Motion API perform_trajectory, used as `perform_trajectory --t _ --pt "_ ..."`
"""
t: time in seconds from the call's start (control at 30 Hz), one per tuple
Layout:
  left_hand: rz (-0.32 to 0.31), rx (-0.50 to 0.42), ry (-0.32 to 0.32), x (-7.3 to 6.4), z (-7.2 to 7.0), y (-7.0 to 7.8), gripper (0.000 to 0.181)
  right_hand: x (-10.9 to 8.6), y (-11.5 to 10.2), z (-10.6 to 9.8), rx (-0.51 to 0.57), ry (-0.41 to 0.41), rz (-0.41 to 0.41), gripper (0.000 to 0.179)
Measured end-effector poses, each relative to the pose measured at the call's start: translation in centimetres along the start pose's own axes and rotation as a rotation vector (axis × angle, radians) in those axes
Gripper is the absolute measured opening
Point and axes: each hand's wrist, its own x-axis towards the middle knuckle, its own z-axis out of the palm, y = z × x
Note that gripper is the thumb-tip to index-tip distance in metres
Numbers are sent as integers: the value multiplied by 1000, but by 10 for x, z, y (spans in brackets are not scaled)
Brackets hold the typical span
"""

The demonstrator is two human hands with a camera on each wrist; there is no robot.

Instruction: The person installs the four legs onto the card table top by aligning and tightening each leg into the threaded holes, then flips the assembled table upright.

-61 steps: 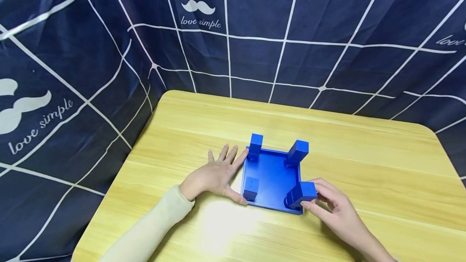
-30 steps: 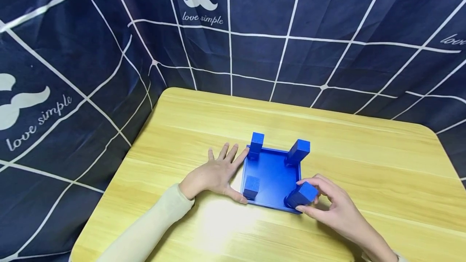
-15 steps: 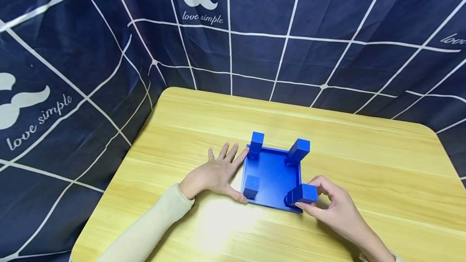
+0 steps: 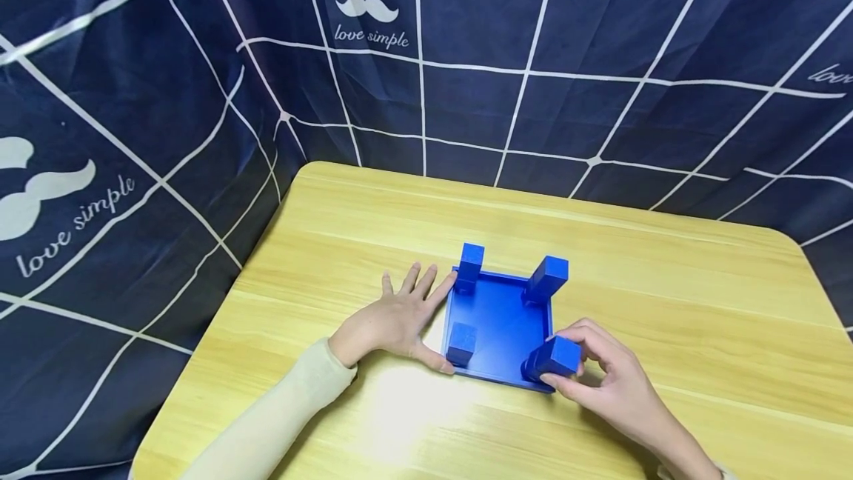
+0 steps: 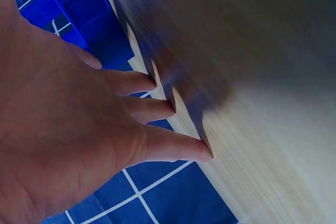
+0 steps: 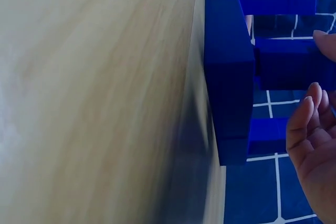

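Observation:
An upturned blue square panel (image 4: 500, 324) with a raised rim lies on the table, block legs standing at its corners. My right hand (image 4: 616, 376) pinches the near-right leg (image 4: 565, 355) between thumb and fingers near its top. A narrow neck shows between this leg (image 6: 289, 64) and the panel (image 6: 228, 66) in the right wrist view. My left hand (image 4: 396, 321) lies spread, with index fingertip and thumb against the panel's left side. The left wrist view shows this hand's straight fingers (image 5: 176, 145) reaching to the wood.
Beside the left hand stand the near-left leg (image 4: 461, 344) and far-left leg (image 4: 470, 261). The far-right leg (image 4: 548, 278) leans outward in the head view. A pale wooden table (image 4: 700, 302) carries everything, with dark blue printed cloth (image 4: 480, 110) hanging behind and at left.
The near-right leg has turned back and forth under the right hand, whose fingers shifted their hold on it. Left hand and panel have stayed in place.

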Motion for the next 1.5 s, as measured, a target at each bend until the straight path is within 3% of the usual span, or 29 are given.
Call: perform_trajectory --t 0.43,0.7,1.03,1.5 --pt "12 -13 16 -1 2 -2 148 -2 -1 5 -72 36 80 56" --pt "16 -17 21 -1 2 -2 147 -3 0 6 -91 43 86 50" --pt "-2 -9 -4 -2 1 0 147 -3 3 5 -17 11 -15 55" --pt "-5 -7 -1 -1 1 0 148 -2 2 5 -15 14 -32 55"
